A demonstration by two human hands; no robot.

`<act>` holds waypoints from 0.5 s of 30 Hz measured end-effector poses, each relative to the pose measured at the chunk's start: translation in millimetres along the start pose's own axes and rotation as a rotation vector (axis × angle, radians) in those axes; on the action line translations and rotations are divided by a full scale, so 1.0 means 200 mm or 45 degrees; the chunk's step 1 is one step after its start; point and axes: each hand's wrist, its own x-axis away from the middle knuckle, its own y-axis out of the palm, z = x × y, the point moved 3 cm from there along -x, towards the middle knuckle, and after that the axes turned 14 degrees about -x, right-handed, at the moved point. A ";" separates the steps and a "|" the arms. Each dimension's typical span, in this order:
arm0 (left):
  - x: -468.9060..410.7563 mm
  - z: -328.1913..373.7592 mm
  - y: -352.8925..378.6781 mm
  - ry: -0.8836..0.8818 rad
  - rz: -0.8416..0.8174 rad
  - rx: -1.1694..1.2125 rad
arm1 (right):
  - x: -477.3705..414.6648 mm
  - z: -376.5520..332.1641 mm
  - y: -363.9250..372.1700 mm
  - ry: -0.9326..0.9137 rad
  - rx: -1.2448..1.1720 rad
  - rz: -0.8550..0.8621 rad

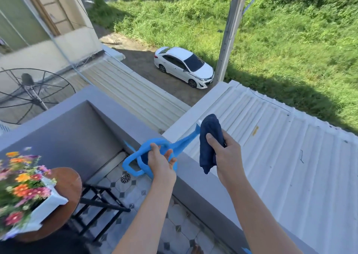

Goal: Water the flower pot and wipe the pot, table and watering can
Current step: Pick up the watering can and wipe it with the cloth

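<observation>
My left hand (161,161) grips the handle of a light blue watering can (133,162), held in the air above the grey balcony wall, its long spout (186,139) pointing up and right. My right hand (224,151) holds a dark blue cloth (209,137), bunched against the tip of the spout. At the lower left a white flower pot (46,203) full of mixed orange, pink and red flowers stands on a round brown wooden table (67,184).
The grey balcony wall (108,99) runs around the corner. The tiled floor has a round drain (125,178). Black table legs (100,201) spread below the tabletop. Beyond the wall lie a white corrugated roof (271,147), a white car (184,67), a pole and grass.
</observation>
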 end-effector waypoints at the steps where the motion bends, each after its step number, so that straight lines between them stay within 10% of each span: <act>1: -0.01 0.04 -0.03 0.024 0.001 0.001 | -0.01 0.01 0.04 0.008 0.017 -0.027; 15: -0.77 0.44 -0.76 0.118 0.183 -0.011 | -0.10 0.60 0.84 0.191 0.189 -0.338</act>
